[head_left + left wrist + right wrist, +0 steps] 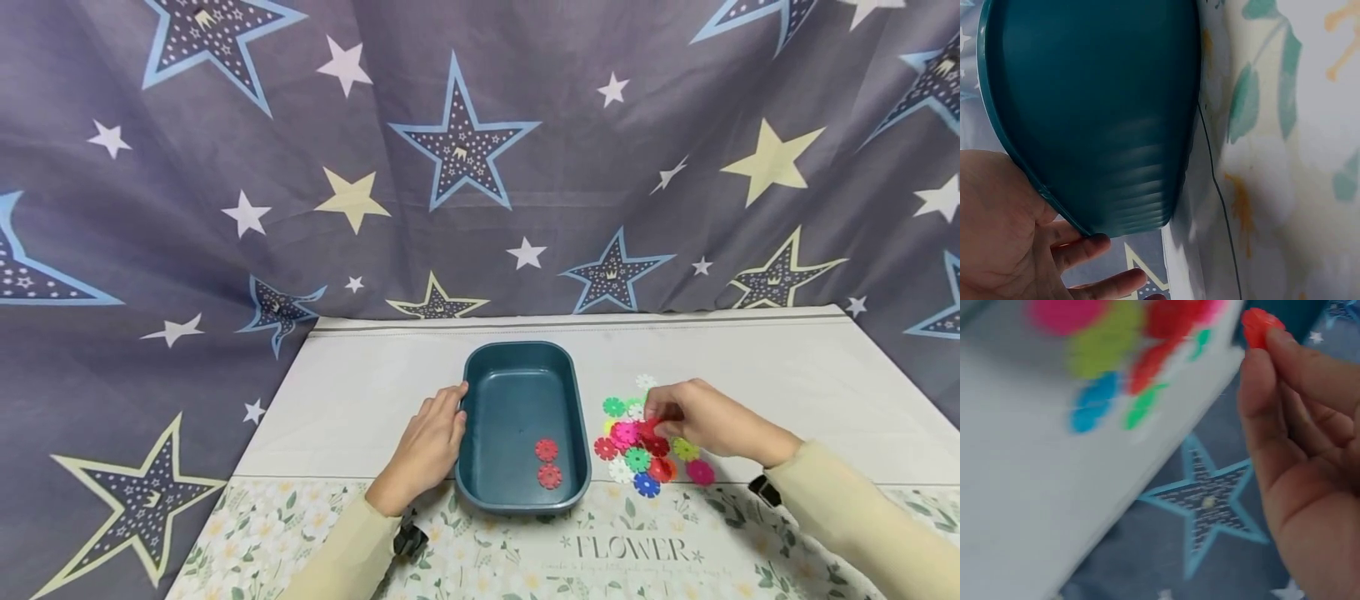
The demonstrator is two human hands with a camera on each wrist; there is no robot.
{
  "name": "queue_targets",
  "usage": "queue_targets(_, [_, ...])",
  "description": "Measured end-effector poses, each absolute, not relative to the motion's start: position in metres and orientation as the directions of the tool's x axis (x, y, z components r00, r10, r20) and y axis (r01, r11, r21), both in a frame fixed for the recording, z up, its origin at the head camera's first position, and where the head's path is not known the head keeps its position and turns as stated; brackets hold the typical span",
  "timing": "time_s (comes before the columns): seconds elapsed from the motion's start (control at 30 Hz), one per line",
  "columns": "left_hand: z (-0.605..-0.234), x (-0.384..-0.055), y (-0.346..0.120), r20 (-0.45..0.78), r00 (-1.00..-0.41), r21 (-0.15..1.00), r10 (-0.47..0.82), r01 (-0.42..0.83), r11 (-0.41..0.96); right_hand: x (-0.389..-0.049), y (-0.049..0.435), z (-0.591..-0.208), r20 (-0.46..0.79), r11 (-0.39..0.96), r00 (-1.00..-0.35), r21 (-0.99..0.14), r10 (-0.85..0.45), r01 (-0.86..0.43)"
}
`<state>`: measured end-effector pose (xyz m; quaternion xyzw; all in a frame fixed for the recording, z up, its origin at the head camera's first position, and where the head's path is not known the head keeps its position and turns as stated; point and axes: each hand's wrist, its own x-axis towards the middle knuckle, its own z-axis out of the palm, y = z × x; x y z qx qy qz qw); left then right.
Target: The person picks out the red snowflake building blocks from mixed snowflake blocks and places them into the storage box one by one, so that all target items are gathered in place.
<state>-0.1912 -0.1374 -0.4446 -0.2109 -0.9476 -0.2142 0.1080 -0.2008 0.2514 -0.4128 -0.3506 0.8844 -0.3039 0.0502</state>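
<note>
My left hand [429,440] rests against the left side of a dark teal plastic tray [467,450], its relaxed fingers touching the rim. In the left wrist view, the fingers [1082,252] lie by the tray's outer wall [1097,125]. Two red snowflake discs [548,463] lie inside the tray, near its front right. My right hand [705,417] is over a loose pile of multicoloured discs [637,458] right of the tray. Between its thumb and index finger it pinches a red snowflake disc [1256,326], seen in the right wrist view.
A white and floral cloth [375,367] with the word FLOWER covers the table. Behind and to the left hangs a grey curtain [300,125] printed with stars. A pink disc [701,472] and a blue disc [647,484] lie at the pile's near edge.
</note>
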Motion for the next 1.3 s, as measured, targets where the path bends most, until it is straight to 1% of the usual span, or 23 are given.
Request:
queue_targets(0.13, [-0.445,-0.191,-0.138,0.296,-0.888,0.361,0.352,0.445,0.82,-0.205,0.224,-0.393,0.229,0.53,-0.704,-0.515,-0.672,-0.674])
queue_targets(0.23, [-0.445,-0.191,-0.138,0.295,-0.889,0.362,0.35,0.443,0.82,-0.209,0.202,-0.384,0.269,0.503,-0.661,-0.471,-0.7,-0.725])
queue_targets(0.37, [-0.446,-0.192,-0.138,0.285,-0.893,0.364,0.348,0.437,0.823,-0.217,0.174,-0.381,0.262,0.483,-0.628,-0.449,-0.733,-0.752])
queue_targets(0.47, [-0.446,-0.192,-0.138,0.284,-0.893,0.364,0.348,0.436,0.823,-0.226,0.153,-0.388,0.234,0.472,-0.614,-0.459,-0.753,-0.753])
queue_targets(0.53, [-0.446,-0.192,-0.138,0.286,-0.893,0.363,0.347,0.436,0.823,-0.233,0.141,-0.395,0.216,0.479,-0.609,-0.443,-0.764,-0.758])
queue_targets(0.77, [-0.445,-0.192,-0.139,0.309,-0.882,0.351,0.355,0.453,0.82,-0.25,0.11,-0.418,0.145,0.554,-0.631,-0.357,-0.762,-0.752])
queue_targets(0.87, [-0.445,-0.192,-0.138,0.321,-0.876,0.339,0.36,0.461,0.82,-0.251,0.103,-0.421,0.144,0.601,-0.661,-0.308,-0.737,-0.738])
queue_targets(0.97, [-0.445,-0.192,-0.137,0.322,-0.874,0.335,0.364,0.465,0.82,-0.25,0.099,-0.423,0.151,0.662,-0.7,-0.235,-0.698,-0.712])
queue_targets(1.03, [-0.446,-0.192,-0.137,0.317,-0.876,0.339,0.365,0.464,0.819,-0.249,0.097,-0.425,0.168,0.674,-0.705,-0.21,-0.689,-0.708])
queue_targets(1.13, [-0.446,-0.192,-0.137,0.316,-0.875,0.342,0.367,0.466,0.816,-0.248,0.099,-0.422,0.193,0.659,-0.701,-0.242,-0.686,-0.712])
queue_targets(1.23, [-0.445,-0.192,-0.138,0.315,-0.876,0.343,0.365,0.463,0.817,-0.245,0.11,-0.409,0.255,0.626,-0.689,-0.289,-0.678,-0.724])
queue_targets(1.3, [-0.446,-0.192,-0.139,0.311,-0.879,0.345,0.362,0.459,0.819,-0.24,0.122,-0.398,0.302,0.618,-0.683,-0.292,-0.665,-0.73])
